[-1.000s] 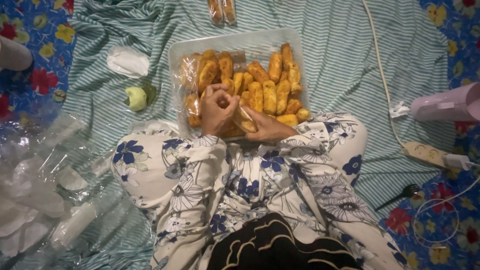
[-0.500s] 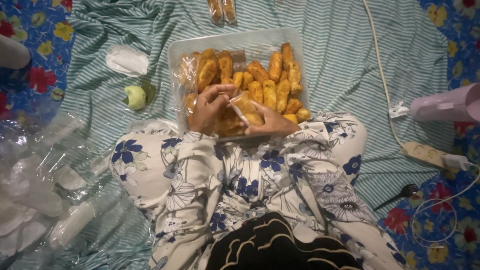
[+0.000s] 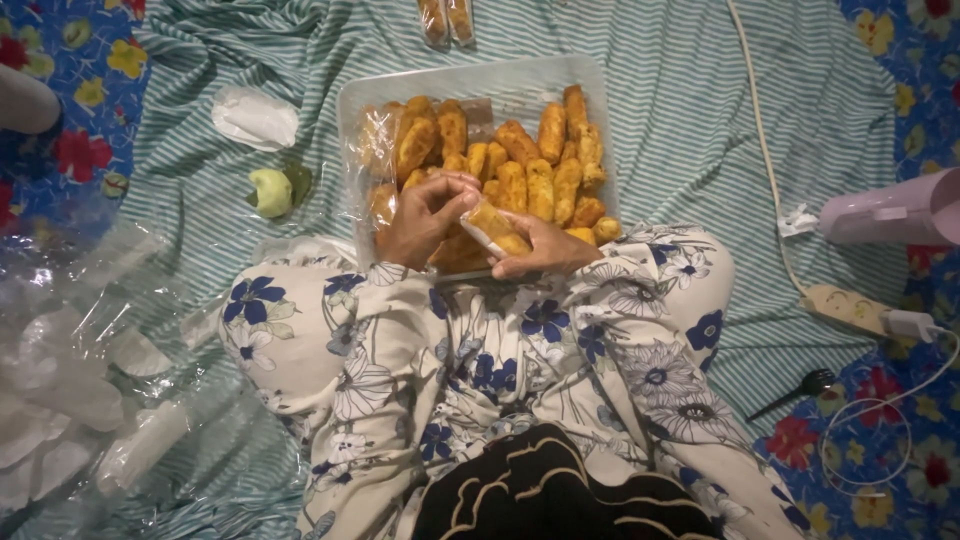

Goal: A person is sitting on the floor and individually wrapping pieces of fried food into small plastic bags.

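Observation:
A clear plastic tray (image 3: 590, 85) on the striped cloth holds several golden fried rolls (image 3: 540, 180). At its near edge both my hands work on one roll in a thin clear wrapper (image 3: 492, 226). My right hand (image 3: 545, 255) cradles the wrapped roll from below. My left hand (image 3: 425, 215) pinches the wrapper's upper end with thumb and fingers. Some rolls at the tray's left side sit inside clear bags (image 3: 378, 150). My floral sleeves cover both forearms.
Two wrapped rolls (image 3: 447, 20) lie beyond the tray. A green ball-like item (image 3: 271, 192) and a white packet (image 3: 255, 117) sit left. Clear plastic bags (image 3: 90, 370) pile at lower left. A pink appliance (image 3: 890, 212), power strip (image 3: 850, 308), cable and black fork (image 3: 795, 392) lie right.
The roll was lifted from between my closed hands and turned; my left hand rose to its upper end and now pinches the wrapper, while my right hand stays under it.

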